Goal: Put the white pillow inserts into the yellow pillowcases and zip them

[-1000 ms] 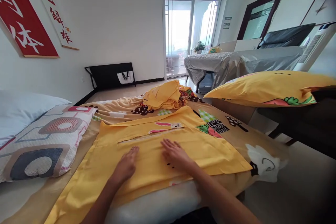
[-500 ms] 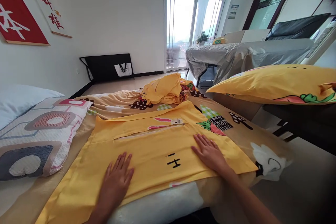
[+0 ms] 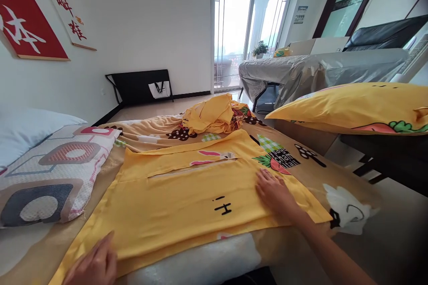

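Head view. A yellow pillowcase [image 3: 187, 196] lay flat on the bed [image 3: 214, 262], spread over a tan cartoon-print sheet [image 3: 310, 164]. Its long axis ran from the lower left of the view toward the right, roughly across the person's front, with the envelope flap and its slit [image 3: 187, 170] along the far long edge. The black lettering [image 3: 223, 205] on the cloth read upside down from the wearer's side.

The right hand [image 3: 277, 193] rested palm down on the pillowcase near its right short end, fingers [image 3: 265, 177] extended, slightly spread and pointing away toward the far edge. The left hand [image 3: 92, 265] lay at the near left corner of the pillowcase, at the bottom edge of the view, knuckles up. Its fingers [image 3: 109, 242] were loosely together on the cloth; whether they pinched the hem could not be told.

A patterned pillow [image 3: 50, 178] lay just beside the pillowcase on the left, with a white pillow [image 3: 26, 129] behind it. A crumpled heap of yellow fabric [image 3: 210, 116] sat beyond the far edge. A stuffed yellow pillow [image 3: 354, 107] rested to the right, apart from the bed. A covered desk [image 3: 301, 73] stood before the glass doors [image 3: 247, 22].
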A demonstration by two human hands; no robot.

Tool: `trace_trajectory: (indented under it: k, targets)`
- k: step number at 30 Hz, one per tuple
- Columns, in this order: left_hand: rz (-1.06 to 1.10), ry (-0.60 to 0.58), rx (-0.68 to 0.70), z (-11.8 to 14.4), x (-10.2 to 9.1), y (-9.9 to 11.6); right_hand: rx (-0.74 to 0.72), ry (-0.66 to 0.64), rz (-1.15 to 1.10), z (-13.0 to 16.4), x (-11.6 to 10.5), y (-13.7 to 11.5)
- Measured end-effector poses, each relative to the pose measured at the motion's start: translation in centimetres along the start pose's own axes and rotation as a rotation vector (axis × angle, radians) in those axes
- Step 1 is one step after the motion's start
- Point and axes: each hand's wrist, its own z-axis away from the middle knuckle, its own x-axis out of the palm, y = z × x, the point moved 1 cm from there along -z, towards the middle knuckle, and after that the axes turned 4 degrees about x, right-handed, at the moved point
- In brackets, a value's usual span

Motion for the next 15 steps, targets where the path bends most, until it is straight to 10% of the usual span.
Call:
trace_trajectory:
  k: [4,7,15]
  targets:
    - [0.161,-0.048,0.287,-6.1,-2.2,9.5,-0.329,-0.117,-0.253,-0.7,-1.7,-8.8]
    - [0.085,-0.196,0.289,-8.6,-1.5,12.3,-0.565,-0.238,-0.339,-0.9,-1.5,-12.3]
    - [-0.311,-0.19,0.187,-5.0,2.2,-0.9,-0.314,-0.136,-0.248,-2.2,0.6,-4.3]
